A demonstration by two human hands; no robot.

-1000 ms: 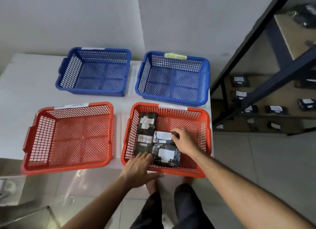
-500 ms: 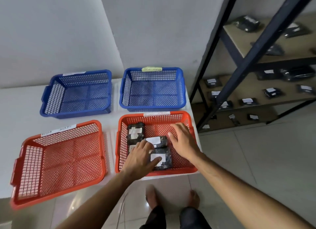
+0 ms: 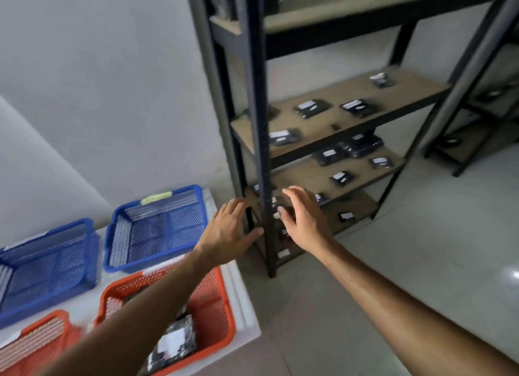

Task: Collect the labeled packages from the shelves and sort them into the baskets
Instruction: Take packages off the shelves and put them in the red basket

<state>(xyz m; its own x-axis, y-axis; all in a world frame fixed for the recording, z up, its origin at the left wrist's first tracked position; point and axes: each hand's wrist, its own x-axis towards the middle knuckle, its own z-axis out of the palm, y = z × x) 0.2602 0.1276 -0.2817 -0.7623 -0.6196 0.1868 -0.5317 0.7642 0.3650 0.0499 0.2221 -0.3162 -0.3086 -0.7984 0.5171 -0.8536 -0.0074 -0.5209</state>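
Both your arms reach forward from the bottom of the view, toward a dark metal shelving unit [image 3: 259, 123] that stands just to the right of a white table [image 3: 244, 305].

Your left hand [image 3: 227, 232] is empty, fingers straight and spread, palm down, in front of the unit's front post. Your right hand [image 3: 304, 221] is also empty, fingers relaxed and apart, level with the lower shelves. Neither hand touches a package.

The packages to collect are small, dark and flat, each with a white label. Several lie on the middle shelf [image 3: 337, 114], spaced apart, among them one labeled package [image 3: 311, 108] near the middle. More lie on the shelf below [image 3: 323, 176], and a few on the lowest boards, some partly hidden behind your right hand.

On the table sit four mesh baskets. The near right orange basket [image 3: 216, 305] holds at least one labeled package [image 3: 175, 344]; your left forearm hides part of it. Two blue baskets [image 3: 157, 226] behind appear empty. A second orange basket [image 3: 36, 336] shows at the lower left edge.

To do this step well, I suggest you pick one package within easy reach, probably on a lower shelf, and pass your hand clear of the post. Grip it by its edges so the label stays readable, and read the label before you turn to the baskets. The view is blurred, so no label text can be read.
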